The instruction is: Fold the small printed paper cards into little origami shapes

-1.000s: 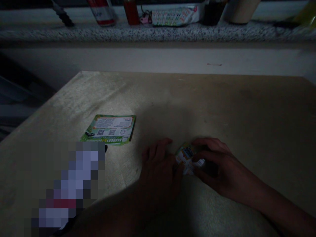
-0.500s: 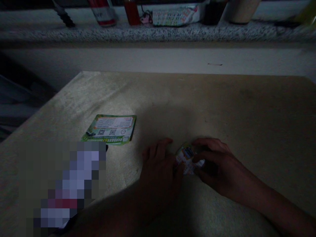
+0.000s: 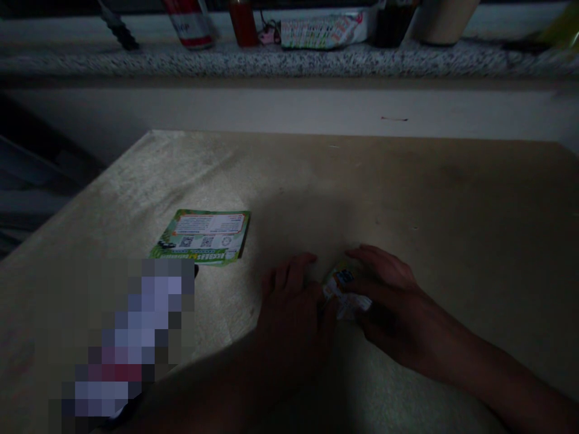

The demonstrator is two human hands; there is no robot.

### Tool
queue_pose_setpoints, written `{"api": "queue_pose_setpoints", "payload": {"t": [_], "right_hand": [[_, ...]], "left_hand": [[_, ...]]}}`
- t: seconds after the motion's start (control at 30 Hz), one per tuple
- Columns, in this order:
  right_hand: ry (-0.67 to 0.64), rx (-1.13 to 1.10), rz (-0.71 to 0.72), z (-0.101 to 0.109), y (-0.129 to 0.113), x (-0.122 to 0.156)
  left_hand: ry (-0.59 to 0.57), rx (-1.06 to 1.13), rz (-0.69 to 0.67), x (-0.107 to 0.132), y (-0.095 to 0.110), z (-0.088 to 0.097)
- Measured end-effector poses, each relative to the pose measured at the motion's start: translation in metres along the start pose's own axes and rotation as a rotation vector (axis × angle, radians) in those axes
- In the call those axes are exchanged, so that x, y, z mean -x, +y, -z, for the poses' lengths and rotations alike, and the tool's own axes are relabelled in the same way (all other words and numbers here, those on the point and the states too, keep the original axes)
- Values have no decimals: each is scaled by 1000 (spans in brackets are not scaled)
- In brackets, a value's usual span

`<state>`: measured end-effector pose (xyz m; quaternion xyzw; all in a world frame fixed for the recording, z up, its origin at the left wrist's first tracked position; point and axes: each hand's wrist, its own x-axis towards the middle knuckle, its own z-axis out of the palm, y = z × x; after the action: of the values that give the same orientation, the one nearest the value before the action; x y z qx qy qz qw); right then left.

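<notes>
A small folded piece of printed paper (image 3: pixel 351 306), white with green, orange and blue patches, lies on the table between my hands. My left hand (image 3: pixel 289 319) grips its left edge with the thumb and the side of the forefinger, while the other fingers rest on the tabletop. From the right, my right hand (image 3: pixel 398 307) has its forefinger over the paper and its thumb at the near right edge. Shadow and the fingers hide part of the paper. To the left lies a green and white printed packet or leaflet stack (image 3: pixel 208 236) with text and codes.
A pixelated, blurred-out object (image 3: pixel 145 319) lies at the left front of the pale table (image 3: pixel 407 193). Behind it, a speckled stone ledge (image 3: pixel 271 61) carries a red and white can (image 3: pixel 192 24), a red bottle (image 3: pixel 244 24), a crumpled wrapper (image 3: pixel 316 33), a dark cup (image 3: pixel 393 25) and a beige container (image 3: pixel 446 23).
My right hand's forefinger has come down and left across the paper, covering more of it. The paper's right part looks more folded or creased. My left hand stays in place.
</notes>
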<state>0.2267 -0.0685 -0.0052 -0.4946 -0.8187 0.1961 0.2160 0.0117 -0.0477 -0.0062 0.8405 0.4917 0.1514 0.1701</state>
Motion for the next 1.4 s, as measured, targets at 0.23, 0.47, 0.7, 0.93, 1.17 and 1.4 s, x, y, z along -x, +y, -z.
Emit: {"api": "queue_pose_setpoints", "payload": {"t": [0.23,0.47,0.7,0.93,1.17,1.4], "right_hand": [[-61,80,97,-2,2,-1],[-90,161,103,6,-5,-6],[-114,139,112,8,-4,-7],[-128,106,104,8,-4,-5],[-126,103,103,6,0,-4],[-100,84,102,1,1,-3]], "left_hand": [[5,5,9,-1,1,-1],[7,-5,-2,-1,0,-1],[85,-45,-32,2,1,-6],[193,-84,-219,6,1,-6],[181,-30,-253,8,-3,-1],[147,5,-257,4,-6,-2]]}}
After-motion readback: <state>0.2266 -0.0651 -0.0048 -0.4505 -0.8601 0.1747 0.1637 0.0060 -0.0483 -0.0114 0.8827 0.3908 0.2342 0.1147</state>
